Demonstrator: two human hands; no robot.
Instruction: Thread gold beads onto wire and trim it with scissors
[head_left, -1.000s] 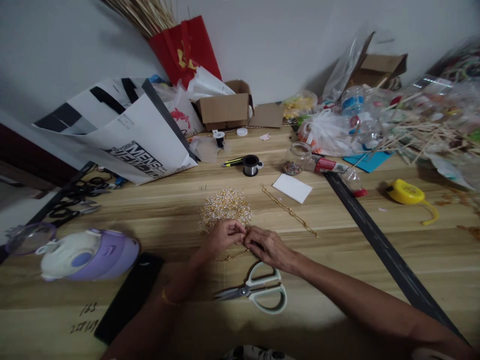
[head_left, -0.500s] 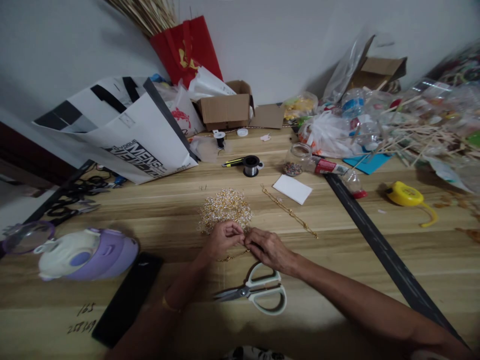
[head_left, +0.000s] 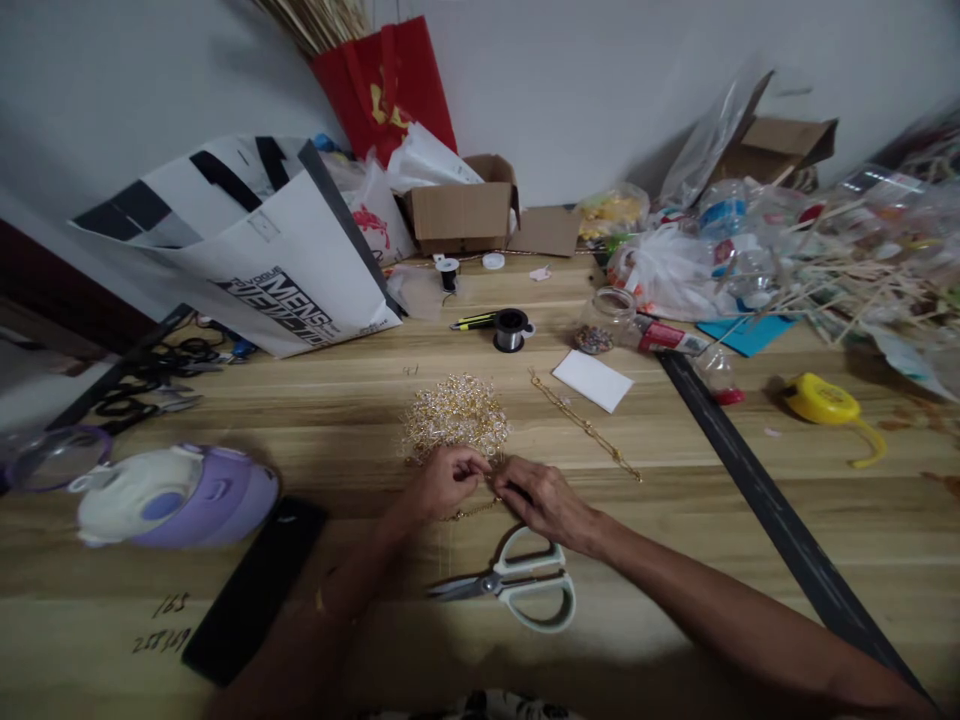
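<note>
The fingers of the left hand (head_left: 448, 483) and right hand (head_left: 544, 500) curl inward, nearly meeting; whether they pinch anything, I cannot tell. Just on their near side lies a knobbly gold chain (head_left: 474, 511); just beyond them, a glittering mound of gold-and-clear pieces (head_left: 457, 415). Past the chain, 1 pair of loop-handled scissors (head_left: 493, 582) rests on the wood-grained desk (head_left: 337, 430).

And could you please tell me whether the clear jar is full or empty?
Neither: the jar is partly filled, with small pieces at its bottom and clear wall above.
</note>
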